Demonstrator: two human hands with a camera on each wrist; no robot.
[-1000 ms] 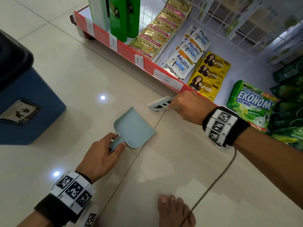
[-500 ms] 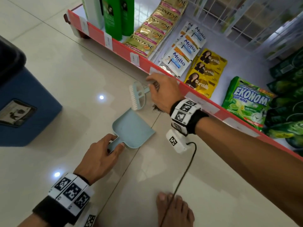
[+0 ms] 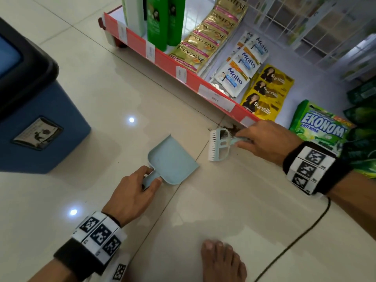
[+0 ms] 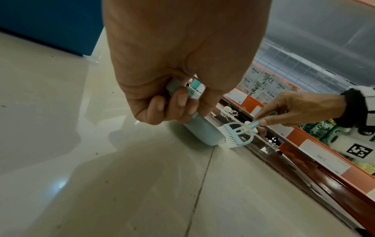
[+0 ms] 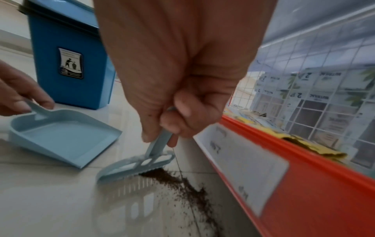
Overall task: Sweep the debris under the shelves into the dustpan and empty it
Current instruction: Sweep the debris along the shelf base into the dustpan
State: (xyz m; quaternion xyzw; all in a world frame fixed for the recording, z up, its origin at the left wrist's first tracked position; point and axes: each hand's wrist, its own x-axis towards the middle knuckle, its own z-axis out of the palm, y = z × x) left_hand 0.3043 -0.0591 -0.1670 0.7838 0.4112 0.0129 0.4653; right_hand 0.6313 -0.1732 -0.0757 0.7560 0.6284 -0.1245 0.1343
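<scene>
My left hand (image 3: 140, 187) grips the handle of a pale blue dustpan (image 3: 173, 159) that lies flat on the tiled floor, its mouth toward the shelf. My right hand (image 3: 262, 139) holds the thin handle of a small pale blue brush (image 3: 218, 144), bristles down on the floor just right of the pan's mouth. Dark brown debris (image 5: 182, 186) lies in a streak behind the brush (image 5: 136, 166), along the base of the red shelf edge (image 5: 304, 160). The dustpan (image 5: 65, 136) looks empty inside. Some debris (image 3: 232, 128) shows beside the shelf edge.
A blue bin with a black lid (image 3: 30, 110) stands on the floor left of the pan. The low shelf (image 3: 183, 72) carries green bottles, sachet strips and a green detergent pack (image 3: 321, 127). My bare foot (image 3: 221, 261) and a dark cable (image 3: 295, 239) are below.
The right hand has swung the brush from up by the shelf edge down and right to the floor beside the pan's mouth. The left hand and dustpan have stayed put.
</scene>
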